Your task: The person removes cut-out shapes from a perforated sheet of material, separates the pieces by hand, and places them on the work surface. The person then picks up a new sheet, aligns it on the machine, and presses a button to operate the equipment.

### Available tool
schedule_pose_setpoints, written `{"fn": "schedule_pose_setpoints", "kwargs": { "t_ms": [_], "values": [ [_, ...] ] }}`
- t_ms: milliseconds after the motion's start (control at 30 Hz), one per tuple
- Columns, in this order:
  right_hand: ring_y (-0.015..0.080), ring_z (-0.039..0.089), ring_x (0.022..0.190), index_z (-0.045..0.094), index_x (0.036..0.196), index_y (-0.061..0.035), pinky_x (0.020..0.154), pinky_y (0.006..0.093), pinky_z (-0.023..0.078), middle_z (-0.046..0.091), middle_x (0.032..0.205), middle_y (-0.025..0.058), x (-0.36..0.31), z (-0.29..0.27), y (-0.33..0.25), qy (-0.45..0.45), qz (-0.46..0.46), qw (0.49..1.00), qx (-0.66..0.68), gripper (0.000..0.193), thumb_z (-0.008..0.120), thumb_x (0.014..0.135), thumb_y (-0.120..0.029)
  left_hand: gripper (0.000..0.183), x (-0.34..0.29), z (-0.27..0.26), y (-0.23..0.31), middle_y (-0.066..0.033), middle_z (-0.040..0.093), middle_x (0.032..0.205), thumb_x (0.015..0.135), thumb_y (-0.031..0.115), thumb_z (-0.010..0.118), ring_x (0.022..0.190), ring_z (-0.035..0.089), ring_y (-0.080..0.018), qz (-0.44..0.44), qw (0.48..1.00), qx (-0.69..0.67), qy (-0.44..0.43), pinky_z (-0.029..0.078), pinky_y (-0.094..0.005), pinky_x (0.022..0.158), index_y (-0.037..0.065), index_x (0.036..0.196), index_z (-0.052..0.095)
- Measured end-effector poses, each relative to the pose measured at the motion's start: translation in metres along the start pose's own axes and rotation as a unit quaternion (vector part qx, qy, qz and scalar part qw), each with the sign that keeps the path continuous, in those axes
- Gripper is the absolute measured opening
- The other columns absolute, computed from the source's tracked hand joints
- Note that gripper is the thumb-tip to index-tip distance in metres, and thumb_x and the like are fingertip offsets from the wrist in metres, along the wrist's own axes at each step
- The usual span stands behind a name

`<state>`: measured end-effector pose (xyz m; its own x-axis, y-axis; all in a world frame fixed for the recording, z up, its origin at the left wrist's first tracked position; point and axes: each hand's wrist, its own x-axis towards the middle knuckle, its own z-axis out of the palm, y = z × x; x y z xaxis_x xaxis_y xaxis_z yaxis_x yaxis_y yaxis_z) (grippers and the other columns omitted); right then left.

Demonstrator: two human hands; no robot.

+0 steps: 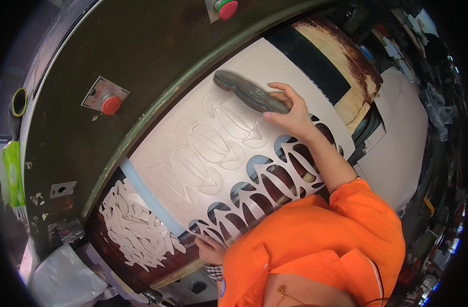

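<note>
My right hand (292, 110) grips one end of a dark, elongated cutting die (246, 91), which is slightly blurred, over the upper part of a pale sheet (185, 110). Below the die, several curved outlines are cut into the sheet, their pieces still in place. Nearer my body, the sheet is an open lattice of holes with dark and bluish surface showing through. At the sheet's lower left corner my left hand (211, 250) has its fingers closed about the edge; its fingertips are partly hidden.
A heap of pale cut pieces (134, 225) lies left of the sheet. Beyond it runs a dark green machine beam (157, 46) with red push buttons (111, 104). Large pale sheets (397, 138) hang at the right, and a clear plastic bag (65, 279) sits at lower left.
</note>
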<state>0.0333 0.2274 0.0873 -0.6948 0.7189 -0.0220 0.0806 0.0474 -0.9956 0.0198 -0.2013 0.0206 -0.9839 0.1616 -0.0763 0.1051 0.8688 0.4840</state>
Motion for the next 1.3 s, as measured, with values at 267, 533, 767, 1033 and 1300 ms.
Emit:
{"fn": "schedule_pose_setpoints", "kwargs": {
  "t_ms": [267, 533, 767, 1033, 1300],
  "values": [
    [0.0356, 0.053, 0.114, 0.051, 0.129, -0.0032, 0.098, 0.0410, 0.044, 0.057, 0.121, 0.0182, -0.009, -0.025, 0.017, 0.039, -0.269, 0.904, -0.330, 0.075, 0.080, 0.061, -0.012, 0.031, -0.009, -0.005, 0.017, -0.0226, 0.065, 0.073, 0.094, 0.022, 0.051, 0.064, 0.061, -0.0439, 0.025, 1.000, -0.005, -0.004, 0.044, -0.0505, 0.052, 0.000, 0.116, 0.053],
    [0.0246, 0.066, 0.091, 0.060, 0.113, 0.0002, 0.085, 0.0319, 0.050, 0.066, 0.099, 0.0147, 0.063, -0.017, 0.017, 0.077, -0.092, 0.978, -0.171, 0.035, 0.071, 0.083, -0.013, 0.029, -0.002, -0.008, 0.067, -0.0233, 0.064, 0.074, 0.098, 0.026, 0.049, 0.066, 0.062, -0.0441, -0.043, 0.999, -0.020, 0.018, 0.044, -0.0488, 0.053, 0.002, 0.112, 0.056],
    [0.0266, 0.052, 0.069, 0.055, 0.079, -0.0009, 0.059, 0.0353, 0.040, 0.052, 0.078, 0.0132, 0.184, 0.013, -0.066, 0.092, -0.484, 0.817, -0.301, 0.015, 0.063, 0.089, -0.007, 0.032, 0.043, -0.014, 0.115, -0.0233, 0.066, 0.083, 0.101, 0.028, 0.045, 0.074, 0.063, -0.0424, -0.107, 0.992, -0.047, 0.044, 0.046, -0.0457, 0.062, 0.001, 0.109, 0.059],
    [0.0266, 0.049, 0.068, 0.052, 0.079, -0.0039, 0.058, 0.0355, 0.042, 0.045, 0.079, 0.0099, 0.169, 0.002, -0.062, 0.025, -0.351, 0.895, -0.275, 0.018, 0.065, 0.089, -0.012, 0.031, 0.071, -0.010, 0.145, -0.0231, 0.066, 0.078, 0.101, 0.027, 0.046, 0.069, 0.064, -0.0412, -0.115, 0.991, 0.000, 0.070, 0.046, -0.0465, 0.058, 0.001, 0.105, 0.063],
    [0.0357, 0.066, 0.088, 0.066, 0.104, -0.0019, 0.078, 0.0400, 0.052, 0.066, 0.102, 0.0195, 0.142, -0.129, -0.018, 0.125, -0.138, 0.856, -0.481, 0.028, 0.069, 0.086, -0.023, 0.032, 0.045, -0.012, 0.151, -0.0244, 0.064, 0.083, 0.100, 0.028, 0.045, 0.076, 0.062, -0.0435, -0.147, 0.984, -0.032, 0.091, 0.045, -0.0486, 0.064, 0.000, 0.098, 0.061]
  ]
}}
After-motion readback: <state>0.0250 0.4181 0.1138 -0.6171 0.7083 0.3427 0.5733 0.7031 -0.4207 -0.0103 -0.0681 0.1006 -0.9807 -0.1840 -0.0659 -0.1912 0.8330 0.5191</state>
